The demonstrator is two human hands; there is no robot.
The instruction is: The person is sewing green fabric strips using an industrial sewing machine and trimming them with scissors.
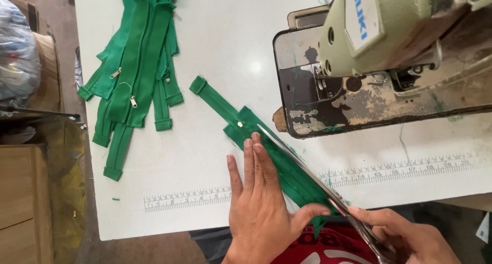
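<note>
Pressing green zipper strip [271, 156], gripping scissors [318, 179]

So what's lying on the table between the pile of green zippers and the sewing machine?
In the head view, one green zipper strip lies between the pile and the sewing machine; otherwise bare white table.

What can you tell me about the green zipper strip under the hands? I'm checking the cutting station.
The green fabric zipper strip lies flat and diagonal on the white table, running from a folded tab at its upper-left end toward the person. A small metal slider shows near its middle. The left hand presses it down with flat fingers, while long metal scissors, held in the right hand, lie along its edge. It looks like woven cloth.
</note>
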